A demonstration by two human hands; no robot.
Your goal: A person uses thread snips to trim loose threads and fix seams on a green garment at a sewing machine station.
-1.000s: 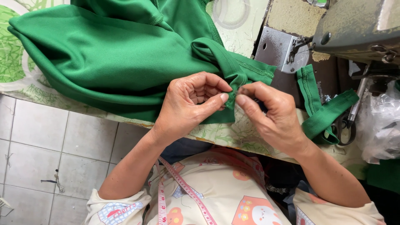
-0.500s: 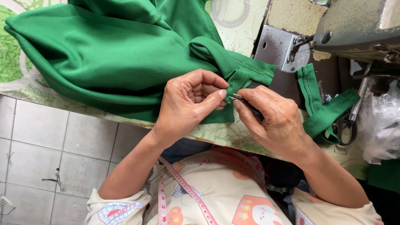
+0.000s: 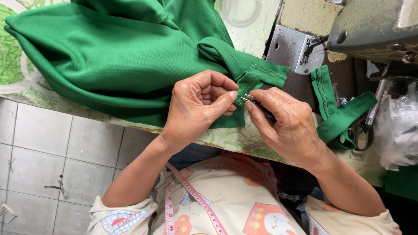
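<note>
A big green garment (image 3: pixel 113 56) lies bunched on the sewing table. My left hand (image 3: pixel 198 106) pinches its stitched hem (image 3: pixel 248 78) between thumb and fingers. My right hand (image 3: pixel 287 124) grips a small metal tool (image 3: pixel 249 98), whose tip pokes at the hem right next to my left thumb. Most of the tool is hidden in my fingers.
A grey sewing machine (image 3: pixel 361 26) stands at the upper right with its metal plate (image 3: pixel 291 48). A green fabric strip (image 3: pixel 337 115) lies right of my right hand, beside scissors (image 3: pixel 363 130) and a plastic bag (image 3: pixel 398 130). A pink measuring tape (image 3: pixel 191 196) hangs over my chest. Tiled floor (image 3: pixel 52 152) shows lower left.
My right hand has drawn slightly back from the left, so the metal tool's tip shows at the hem. The left hand keeps its pinch on the fabric.
</note>
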